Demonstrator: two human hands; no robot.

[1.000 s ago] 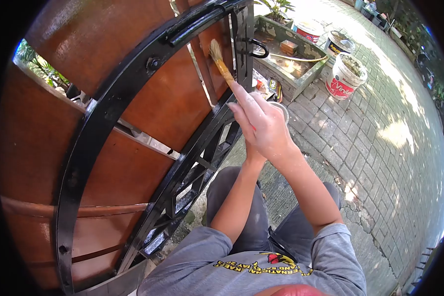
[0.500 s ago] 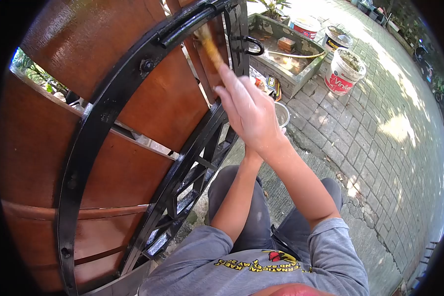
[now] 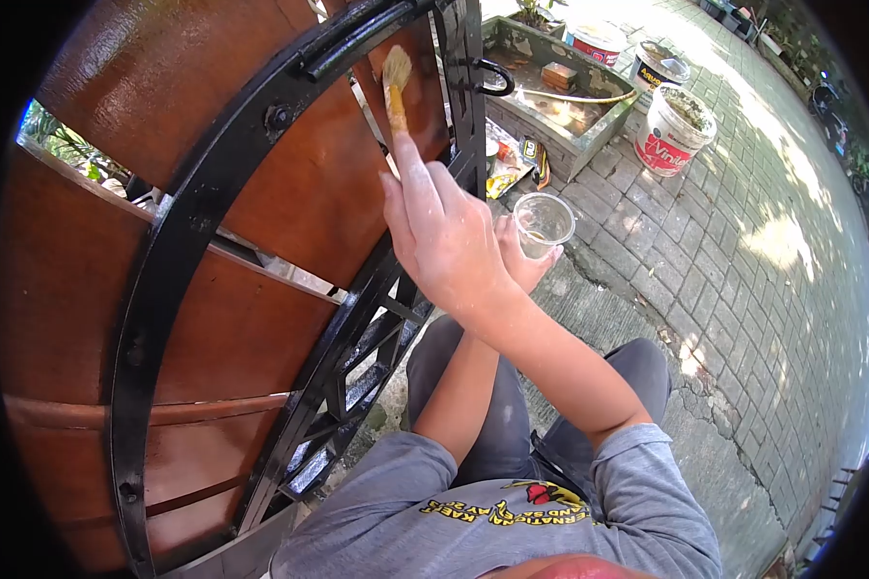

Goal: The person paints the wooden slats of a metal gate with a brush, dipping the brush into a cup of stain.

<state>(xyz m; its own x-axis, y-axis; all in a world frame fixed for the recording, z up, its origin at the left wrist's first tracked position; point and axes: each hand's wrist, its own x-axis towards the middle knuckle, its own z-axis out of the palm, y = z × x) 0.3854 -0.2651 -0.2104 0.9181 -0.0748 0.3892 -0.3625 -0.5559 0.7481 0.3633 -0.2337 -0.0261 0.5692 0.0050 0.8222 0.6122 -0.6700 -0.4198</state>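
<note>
A paintbrush point(image 3: 396, 96) with a yellow handle and pale bristles is gripped in my right hand point(image 3: 454, 232). Its bristles lie over a narrow brown panel near the top of the gate, though contact is hard to judge. My left hand point(image 3: 523, 256), partly behind the right forearm, holds a clear plastic cup point(image 3: 545, 219) with a little liquid at its bottom. Glossy reddish-brown boards point(image 3: 304, 193) fill the curved black metal frame point(image 3: 188, 227) of the gate. My forearms cross, the right one over the left.
A concrete planter point(image 3: 589, 135) with bricks and a hose stands beyond the gate. Beside it are a white bucket point(image 3: 661, 150), a black-labelled bucket point(image 3: 652, 68) and another white bucket point(image 3: 597, 41). A yellow and black packet point(image 3: 533, 162) lies on the paving near the planter.
The brush has tilted upright and shifted slightly left with my right hand, which has moved left and down. More of the cup and my left hand now shows.
</note>
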